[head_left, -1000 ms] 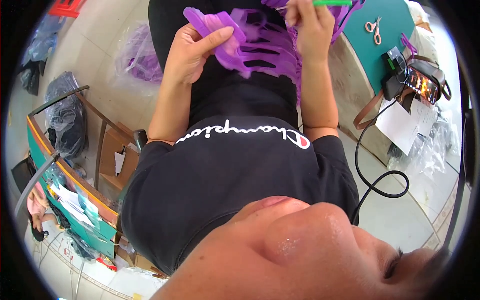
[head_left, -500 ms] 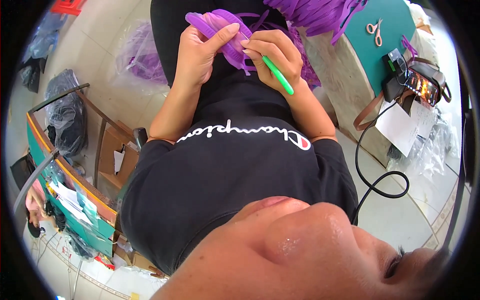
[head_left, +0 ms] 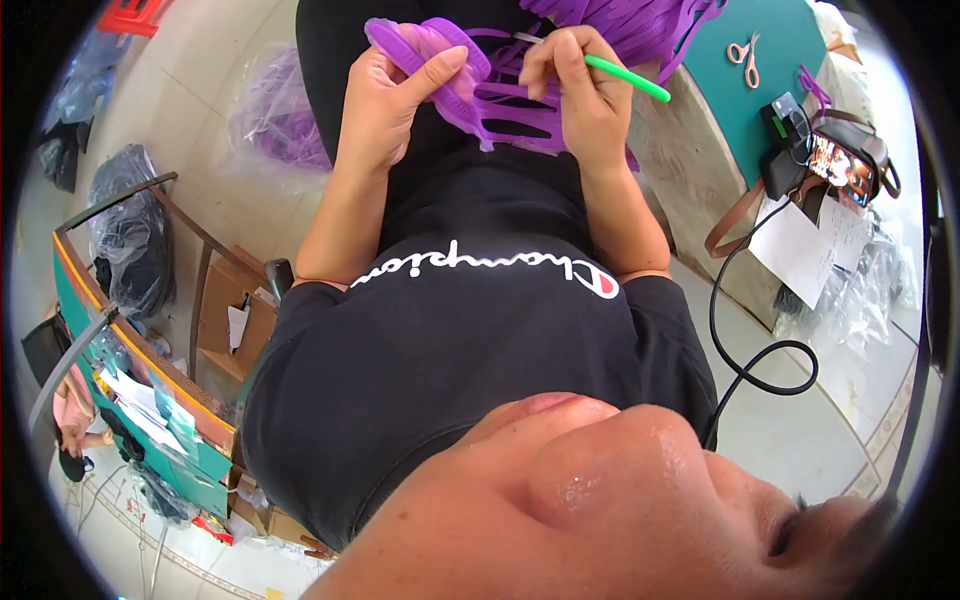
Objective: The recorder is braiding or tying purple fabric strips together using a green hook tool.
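Observation:
My left hand (head_left: 395,100) is closed round a curved purple moulded piece (head_left: 395,45) with ridged bands, the thumb pressing on its face. It looks like soft plastic or rubber. To its right, apart from it, my right hand (head_left: 590,100) grips a slim tool with a bright green handle (head_left: 630,78). The handle slants out to the right; a thin pale tip (head_left: 528,38) shows on the other side of the fingers. Purple strips (head_left: 515,125) with long openings lie between and below the hands, over my lap. Whether they join the held piece, I cannot tell.
A heap of purple straps (head_left: 640,30) lies at the green-topped table (head_left: 715,75). Scissors (head_left: 744,60), a black bag (head_left: 860,140), a lit phone (head_left: 840,172) and papers (head_left: 795,250) are there too. A black cable (head_left: 730,310) loops down. Bagged purple pieces (head_left: 285,125) sit on the left floor.
My right hand has moved right and slightly up, away from the purple piece, and the green handle has swung upward to the right. My left hand has barely moved.

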The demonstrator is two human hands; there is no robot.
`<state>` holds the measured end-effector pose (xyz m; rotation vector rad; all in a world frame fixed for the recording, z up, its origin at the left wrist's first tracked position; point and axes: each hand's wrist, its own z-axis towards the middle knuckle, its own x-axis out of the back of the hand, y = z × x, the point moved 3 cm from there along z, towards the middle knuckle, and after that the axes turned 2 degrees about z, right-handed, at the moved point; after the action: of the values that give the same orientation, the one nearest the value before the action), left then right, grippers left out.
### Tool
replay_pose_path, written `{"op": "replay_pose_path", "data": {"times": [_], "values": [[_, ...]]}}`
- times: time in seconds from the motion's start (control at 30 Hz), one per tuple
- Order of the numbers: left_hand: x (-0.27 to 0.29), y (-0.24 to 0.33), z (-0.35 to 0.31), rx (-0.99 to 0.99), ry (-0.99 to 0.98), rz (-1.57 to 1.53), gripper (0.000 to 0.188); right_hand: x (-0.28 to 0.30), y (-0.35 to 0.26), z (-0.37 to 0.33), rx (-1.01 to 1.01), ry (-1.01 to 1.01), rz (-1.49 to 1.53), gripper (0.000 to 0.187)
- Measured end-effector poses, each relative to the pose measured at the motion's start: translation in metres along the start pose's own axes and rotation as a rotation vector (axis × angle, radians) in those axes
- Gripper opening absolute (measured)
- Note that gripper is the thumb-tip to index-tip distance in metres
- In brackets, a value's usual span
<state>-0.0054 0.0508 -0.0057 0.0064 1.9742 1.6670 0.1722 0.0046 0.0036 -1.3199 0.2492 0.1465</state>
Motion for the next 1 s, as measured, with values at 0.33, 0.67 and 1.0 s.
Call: {"op": "replay_pose_path", "data": {"times": [0.33,0.67,1.0], "values": [[0.021,-0.018,0.017,-0.117,0.148,0.437,0.031,-0.012,-0.004,0.0,-0.034,-0.302,0.129,0.032],[0.056,-0.008,0.015,0.239,0.075,0.357,0.022,0.021,0.002,0.014,-0.048,-0.241,0.399,0.025],[0.025,-0.013,0.013,0.249,-0.167,-0.217,0.037,-0.009,0.009,0.008,0.102,-0.028,-0.331,0.024]]}}
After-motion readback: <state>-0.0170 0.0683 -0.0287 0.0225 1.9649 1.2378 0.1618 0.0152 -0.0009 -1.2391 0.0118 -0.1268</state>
